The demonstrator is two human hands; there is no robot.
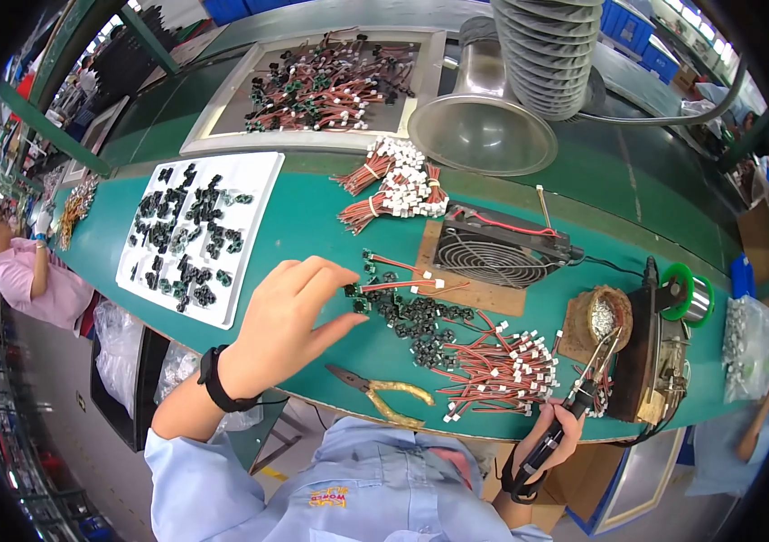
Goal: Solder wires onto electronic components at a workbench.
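Note:
My left hand (292, 314) hovers over the green bench (312, 217), fingers pinching a small black part with red and white wires (393, 285). Just right of it lies a cluster of small black components (420, 321) and a pile of red wires with white connectors (497, 370). My right hand (554, 432) grips a black-handled soldering iron (574, 402) at the bench's front edge, its tip pointing up toward the iron stand (651, 357). Yellow-handled pliers (384, 396) lie below my left hand.
A small fan (497, 248) sits on a wooden board. A white tray of black parts (195, 235) lies left, a framed tray of wired parts (326, 86) behind. Metal extraction funnel (484, 122), solder spool (687, 298), brass tip cleaner (607, 316), bundled wires (398, 185). Another person (27, 266) works far left.

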